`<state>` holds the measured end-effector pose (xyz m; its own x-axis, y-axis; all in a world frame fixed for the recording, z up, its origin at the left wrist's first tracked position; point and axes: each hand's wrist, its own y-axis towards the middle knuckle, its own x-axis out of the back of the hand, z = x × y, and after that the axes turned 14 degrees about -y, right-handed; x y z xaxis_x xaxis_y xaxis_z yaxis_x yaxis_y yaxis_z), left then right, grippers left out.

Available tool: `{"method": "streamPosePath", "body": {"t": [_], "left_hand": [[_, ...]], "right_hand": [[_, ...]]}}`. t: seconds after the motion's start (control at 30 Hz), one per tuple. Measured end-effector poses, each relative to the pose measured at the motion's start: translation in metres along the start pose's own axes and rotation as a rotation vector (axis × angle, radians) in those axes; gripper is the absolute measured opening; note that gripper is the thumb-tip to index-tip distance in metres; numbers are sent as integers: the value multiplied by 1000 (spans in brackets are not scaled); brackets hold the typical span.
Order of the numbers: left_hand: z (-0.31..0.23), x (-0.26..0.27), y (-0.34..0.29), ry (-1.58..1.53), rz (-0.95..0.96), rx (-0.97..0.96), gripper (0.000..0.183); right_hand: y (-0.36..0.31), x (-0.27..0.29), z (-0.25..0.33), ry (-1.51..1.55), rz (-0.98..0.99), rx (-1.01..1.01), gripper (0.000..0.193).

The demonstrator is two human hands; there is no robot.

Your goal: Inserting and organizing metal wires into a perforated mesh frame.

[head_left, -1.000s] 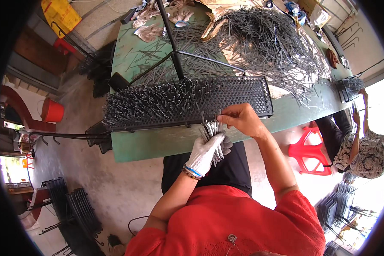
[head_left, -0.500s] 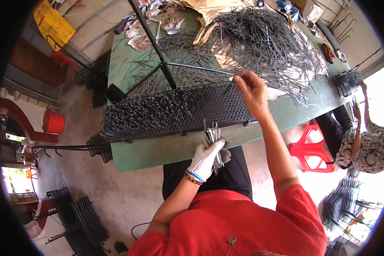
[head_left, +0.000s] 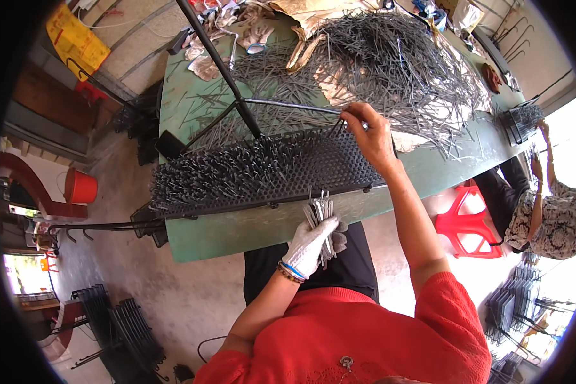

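Observation:
My left hand (head_left: 312, 244), in a white glove, is closed around a bundle of thin grey metal pins (head_left: 322, 208) at the table's front edge. In front of it lies a long black perforated rack (head_left: 339, 157). Its left part is packed with upright pins (head_left: 217, 169), while bare holes show toward the right. My bare right hand (head_left: 372, 134) is over the rack's far right edge, thumb and finger pinched. A thin dark pin (head_left: 338, 126) shows at the fingertips, partly hidden by them. A black metal frame (head_left: 237, 96) rises from the rack, one bar reaching close to my right fingers.
A large heap of loose pins (head_left: 403, 57) covers the far side of the green table (head_left: 224, 240). Used gloves (head_left: 205, 67) lie at the back left. At right, another person (head_left: 547, 221) works at a smaller rack (head_left: 521, 121) beside a red stool (head_left: 464, 224). A red bucket (head_left: 81, 185) stands left.
My right hand has moved slightly left and its fingers have come down to the rack's far edge. The rack and frame have shifted slightly left in view; my left hand keeps its bundle.

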<state>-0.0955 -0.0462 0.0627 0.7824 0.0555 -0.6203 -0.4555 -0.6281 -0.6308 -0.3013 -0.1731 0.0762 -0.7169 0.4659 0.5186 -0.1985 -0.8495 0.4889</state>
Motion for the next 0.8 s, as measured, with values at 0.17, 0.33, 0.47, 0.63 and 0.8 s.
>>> {"method": "streamPosePath", "body": {"t": [0.17,0.33,0.47,0.63,0.8], "left_hand": [[0,0,-1,0,-1,5,17],[1,-1,-1,-6,-5,10,17],[2,-1,-2,-8,-12,17,17],[2,-1,1,2,-21,25,17],[4,2,2,-9,-5,19,17]], "right_hand": [[3,1,-2,21,12,-7,15],[7,-7,-6,14,14,47,14],[6,-10,-6,5,71,51,16],[7,-9,-8,-54,44,173,15],[3,-11,-7,12,80,15,14]]}}
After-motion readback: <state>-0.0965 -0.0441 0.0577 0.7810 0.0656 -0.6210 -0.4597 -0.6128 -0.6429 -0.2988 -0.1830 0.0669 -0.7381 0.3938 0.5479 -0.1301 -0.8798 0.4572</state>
